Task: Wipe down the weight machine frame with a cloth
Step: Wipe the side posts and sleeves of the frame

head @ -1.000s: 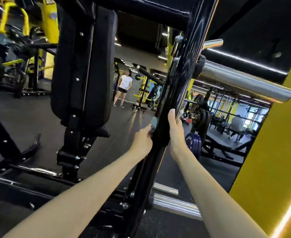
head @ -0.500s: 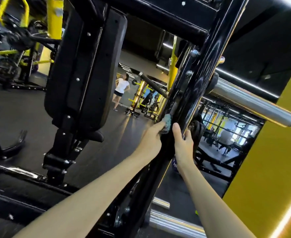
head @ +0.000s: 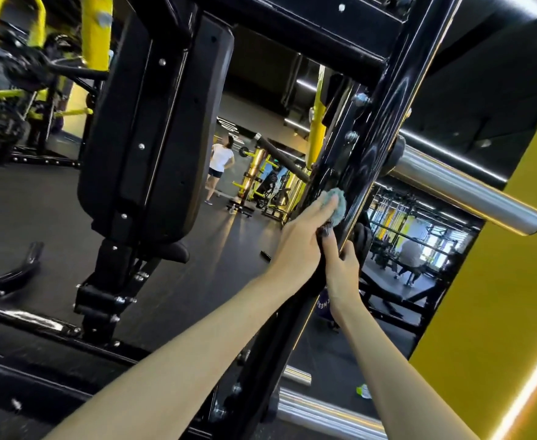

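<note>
On the machine's slanted black frame upright (head: 387, 122), the right hand (head: 341, 271) grips the edge while the left hand (head: 302, 236) presses the grey cloth (head: 338, 203) flat-fingered against it; firm, even strokes round the bolts (head: 359, 98) would suit.

My fuzzy grey-blue cloth (head: 337, 204) looks soft and matt against the glossy, black-painted metal frame post (head: 378, 147). The round silver metal bar (head: 467, 188) is polished smooth.
</note>
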Available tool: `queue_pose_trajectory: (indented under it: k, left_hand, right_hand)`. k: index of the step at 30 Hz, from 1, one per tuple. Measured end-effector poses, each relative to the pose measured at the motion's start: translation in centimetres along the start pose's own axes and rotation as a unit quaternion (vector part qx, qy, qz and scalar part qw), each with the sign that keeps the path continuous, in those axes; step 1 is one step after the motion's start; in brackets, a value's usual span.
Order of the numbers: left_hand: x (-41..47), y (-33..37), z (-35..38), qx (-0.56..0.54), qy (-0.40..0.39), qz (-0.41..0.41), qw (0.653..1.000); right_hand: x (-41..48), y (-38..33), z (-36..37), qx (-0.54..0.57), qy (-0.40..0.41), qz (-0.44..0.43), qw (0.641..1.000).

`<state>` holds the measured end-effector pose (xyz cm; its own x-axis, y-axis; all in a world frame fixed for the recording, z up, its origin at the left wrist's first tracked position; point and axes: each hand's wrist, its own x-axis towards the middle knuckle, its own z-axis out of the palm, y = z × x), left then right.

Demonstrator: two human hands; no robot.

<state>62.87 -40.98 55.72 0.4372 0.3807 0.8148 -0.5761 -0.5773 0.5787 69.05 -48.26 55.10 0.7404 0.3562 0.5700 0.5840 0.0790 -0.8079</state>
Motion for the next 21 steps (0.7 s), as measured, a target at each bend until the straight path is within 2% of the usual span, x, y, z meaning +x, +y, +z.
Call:
queue_pose_trajectory:
  k: [4,9,15,21]
  left_hand:
    - [1.1,-2.6,0.2,0.01,0.007,-0.083,0.996]
    - [-4.9,-6.7,-0.3,0.029,-0.029,-0.159,0.986]
    - [-1.0,-2.0,0.3,-0.007,-0.008,-0.094,0.995]
    - [-2.8,-4.6,-0.4,0.015,0.0,-0.13,0.991]
  right_hand:
    - [0.0,0.0,-0.5,-0.013,-0.025,0.005,1.0]
    - [0.2,0.5,-0.3,-0.01,-0.013,0.028,0.999]
    - [0.3,0.4,-0.6,-0.021,-0.023,0.025,0.999]
    - [0.3,1.1,-0.7,0.026,-0.044,0.063,0.997]
